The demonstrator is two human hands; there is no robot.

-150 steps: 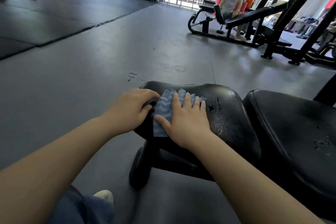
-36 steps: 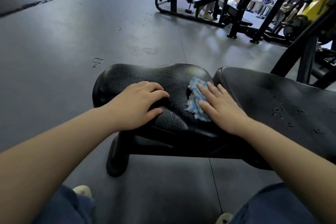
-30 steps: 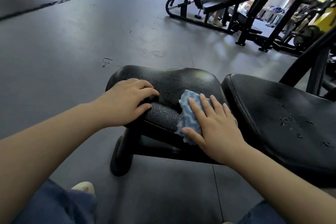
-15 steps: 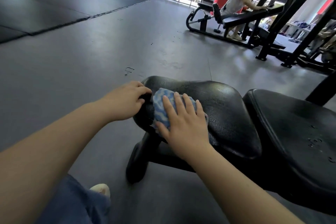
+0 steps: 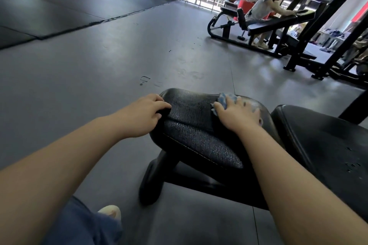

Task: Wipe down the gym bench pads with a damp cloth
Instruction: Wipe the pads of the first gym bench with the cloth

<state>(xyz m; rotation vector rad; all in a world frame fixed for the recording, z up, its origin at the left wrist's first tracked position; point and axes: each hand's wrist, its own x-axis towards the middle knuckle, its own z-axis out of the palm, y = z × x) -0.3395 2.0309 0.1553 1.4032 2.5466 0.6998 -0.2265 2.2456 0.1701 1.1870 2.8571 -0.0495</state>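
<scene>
**Cloth pressed flat on seat pad, far right edge**

Seat pad point(image 5: 199, 125) sits centre frame, black textured vinyl; the back pad point(image 5: 322, 145) lies just beside it at lower right, narrow gap between. Blue-white cloth point(image 5: 226, 100) is on the seat pad's far upper-right part, mostly hidden under the right hand point(image 5: 238, 114). Right hand lies palm-down on the cloth, fingers spread and fairly straight, pressing rather than gripping. Left hand point(image 5: 145, 115) rests on the pad's left end, fingers bent over the edge, apparently bracing; how tight it grips cannot be told.

Handling, judged: cloth is thin, soft, limp and light, will bunch or slide out from under the palm if pressure drops. Best controlled by flat palm on its middle, or pinched at a loose edge to refold. Vinyl looks damp and glossy, so likely slick; droplets show on the back pad. Pads are firm, cushioned and fixed, needing no hold.
</scene>
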